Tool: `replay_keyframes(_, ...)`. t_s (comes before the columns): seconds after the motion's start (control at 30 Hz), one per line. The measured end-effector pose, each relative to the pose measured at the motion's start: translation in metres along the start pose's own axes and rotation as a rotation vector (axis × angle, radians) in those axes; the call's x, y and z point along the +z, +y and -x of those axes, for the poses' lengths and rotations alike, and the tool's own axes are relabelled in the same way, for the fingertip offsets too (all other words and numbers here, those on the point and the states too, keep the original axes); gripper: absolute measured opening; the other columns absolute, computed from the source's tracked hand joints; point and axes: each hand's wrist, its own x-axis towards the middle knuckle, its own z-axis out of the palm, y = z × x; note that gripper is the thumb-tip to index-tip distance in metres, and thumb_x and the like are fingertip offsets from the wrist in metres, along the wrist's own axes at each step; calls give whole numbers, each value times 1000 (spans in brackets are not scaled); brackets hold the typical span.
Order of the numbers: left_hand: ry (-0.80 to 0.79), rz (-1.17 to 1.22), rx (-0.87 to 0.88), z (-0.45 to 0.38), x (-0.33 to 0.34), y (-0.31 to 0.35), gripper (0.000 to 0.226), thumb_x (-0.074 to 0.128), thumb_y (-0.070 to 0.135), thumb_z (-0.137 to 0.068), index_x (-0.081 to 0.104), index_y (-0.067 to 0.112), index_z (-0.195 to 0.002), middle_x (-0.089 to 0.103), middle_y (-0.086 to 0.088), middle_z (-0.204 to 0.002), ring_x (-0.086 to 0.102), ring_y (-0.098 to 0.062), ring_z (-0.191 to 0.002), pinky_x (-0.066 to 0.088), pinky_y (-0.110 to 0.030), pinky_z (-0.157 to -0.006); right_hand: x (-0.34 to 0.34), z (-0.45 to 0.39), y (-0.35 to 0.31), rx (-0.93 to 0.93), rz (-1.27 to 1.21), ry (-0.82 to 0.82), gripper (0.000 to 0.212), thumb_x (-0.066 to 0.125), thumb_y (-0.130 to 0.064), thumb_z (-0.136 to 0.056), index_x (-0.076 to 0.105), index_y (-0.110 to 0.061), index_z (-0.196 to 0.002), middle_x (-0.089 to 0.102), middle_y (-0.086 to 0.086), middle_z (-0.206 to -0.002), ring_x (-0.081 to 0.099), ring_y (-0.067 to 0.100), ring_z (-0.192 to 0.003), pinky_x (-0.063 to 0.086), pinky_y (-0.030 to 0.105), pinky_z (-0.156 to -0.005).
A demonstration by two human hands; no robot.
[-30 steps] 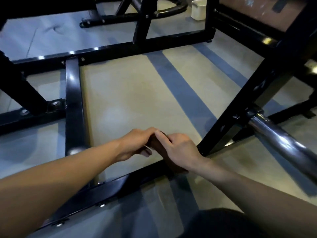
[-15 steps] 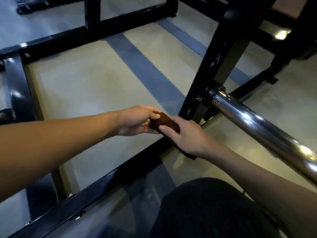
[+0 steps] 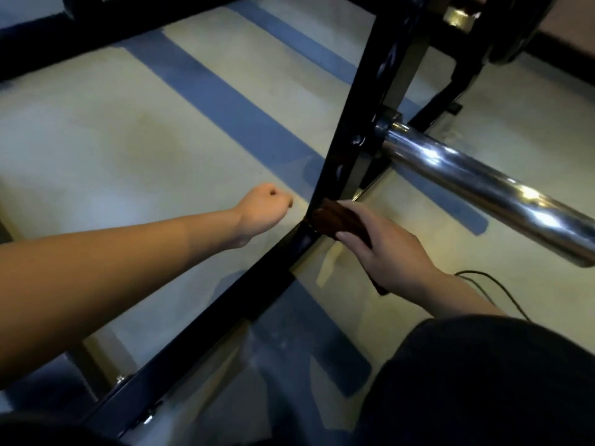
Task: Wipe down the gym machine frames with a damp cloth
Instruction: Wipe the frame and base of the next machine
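Nearest the viewer, a dark-clothed knee (image 3: 483, 381) fills the lower right corner, with a thin black cable (image 3: 502, 288) on the floor just beyond it. Next comes the low black floor bar (image 3: 206, 320) of the machine, running diagonally up to the foot of the slanted black upright (image 3: 363, 123).

At that joint the right hand (image 3: 386, 252) holds the folded brown cloth (image 3: 335, 220), fingers curled over it and pressing it against the base of the upright. Half a second ago both hands met on the cloth over the floor bar; now the left hand (image 3: 264, 210) has let go and hangs apart over the pale floor (image 3: 128, 149), fingers curled into a loose fist that holds nothing.

The change reads as the end of folding or adjusting and the start of a one-handed wipe, with the cloth moved from the floor bar to the upright's foot. Judging by its position, the stroke should run up the upright, whose glossy face shows no clear wet trail yet.

Beyond the joint, a chrome bar (image 3: 483, 188) sticks out from the upright toward the right edge. Farthest off, blue floor stripes (image 3: 225, 101) pass under another black frame bar (image 3: 96, 27) along the top.
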Motion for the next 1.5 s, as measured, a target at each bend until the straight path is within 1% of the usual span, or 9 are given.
replay_keyframes(0.1, -190, -396, -46, -1, -5, -22, 43, 63, 42, -93, 61, 16, -127, 66, -5, -126, 61, -25, -114, 49, -40, -103, -4, 11, 0, 12, 132, 29, 47, 44, -48, -106, 38, -38, -152, 39, -20, -148, 53, 5, -115, 47, 29, -84)
replay_keyframes(0.2, -361, -590, -107, 5, -10, -31, 84, 62, 58, -92, 36, 13, -157, 46, -11, -156, 48, -32, -138, 41, -38, -112, -6, 14, -2, 5, 215, 137, 52, 49, -43, -106, 39, -32, -155, 47, -12, -146, 56, 10, -113, 42, 26, -81)
replay_keyframes(0.4, -422, -727, -25, 11, 15, -37, 72, 77, 57, -83, 56, 13, -136, 64, -7, -132, 63, -27, -116, 51, -32, -93, -15, -28, -17, -156, 243, 409, 53, 61, -36, -102, 49, -19, -151, 55, 0, -143, 61, 17, -113, 46, 24, -77)
replay_keyframes(0.63, -345, -942, 75, 8, 27, -35, 66, 78, 50, -85, 56, 9, -132, 65, -14, -128, 64, -34, -115, 44, -30, -76, 12, -35, -12, -116, 338, 235, 45, 61, -37, -102, 55, -28, -146, 45, -2, -139, 64, 19, -90, 41, 28, -62)
replay_keyframes(0.8, -362, -914, 47, 7, 26, -33, 66, 75, 48, -88, 52, 10, -137, 62, -14, -131, 62, -34, -117, 44, -30, -78, 3, -43, -8, -103, 234, 415, 44, 61, -34, -103, 53, -23, -146, 48, 4, -137, 51, 9, -90, 45, 25, -65)
replay_keyframes(0.97, -357, -913, 68, 6, 26, -33, 68, 77, 50, -86, 54, 9, -135, 64, -14, -129, 63, -35, -114, 44, -30, -77, 17, -37, -13, -85, 269, 242, 45, 60, -35, -103, 54, -26, -147, 44, 2, -138, 48, 7, -88, 41, 22, -65)
replay_keyframes(1.13, -388, -908, 66, 2, 25, -35, 65, 77, 48, -86, 54, 11, -134, 64, -14, -128, 63, -35, -115, 48, -32, -79, 1, -38, -9, -6, 144, 439, 44, 62, -33, -103, 54, -27, -145, 45, 4, -134, 48, 6, -95, 46, 26, -71)
replay_keyframes(1.33, -376, -907, 81, 2, 26, -38, 66, 77, 51, -85, 56, 10, -132, 65, -14, -127, 64, -35, -113, 50, -33, -82, 22, -32, -10, -8, 210, 250, 45, 59, -36, -104, 51, -30, -148, 42, -1, -133, 47, 5, -91, 44, 25, -76)
replay_keyframes(1.5, -380, -882, 64, 5, 26, -37, 67, 76, 50, -87, 55, 9, -136, 64, -15, -131, 63, -35, -117, 45, -31, -80, 12, -34, -9, 26, 136, 403, 43, 61, -34, -103, 53, -29, -145, 45, 1, -131, 47, 5, -95, 42, 22, -73)
